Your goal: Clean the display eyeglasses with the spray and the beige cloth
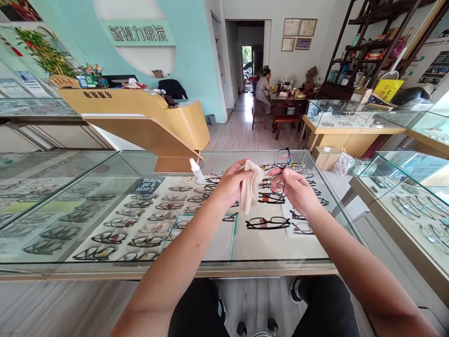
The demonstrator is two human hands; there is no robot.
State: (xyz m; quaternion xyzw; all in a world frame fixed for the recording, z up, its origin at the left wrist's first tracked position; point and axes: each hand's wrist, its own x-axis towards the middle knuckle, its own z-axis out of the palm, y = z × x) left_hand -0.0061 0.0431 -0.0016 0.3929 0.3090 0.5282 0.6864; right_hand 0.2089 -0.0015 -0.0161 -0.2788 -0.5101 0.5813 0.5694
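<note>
My left hand (230, 183) is closed on a cream cleaning cloth (248, 192) that hangs down over the glass counter. Just right of it, my right hand (296, 187) pinches a pair of eyeglasses (281, 158) with a dark frame, turned on end so that one lens is above the other. A small gap separates the cloth from the glasses. A white spray bottle (197, 171) stands upright on the counter, left of my left hand. Below my hands lies a black pair of glasses (268, 223) with a red label on a lens.
The glass display counter (217, 267) holds rows of eyeglasses (168, 206). Further display cases (414, 196) stand at the right. Beyond is a wooden reception desk (182, 121). A person (263, 89) sits at a table (286, 99) in the back.
</note>
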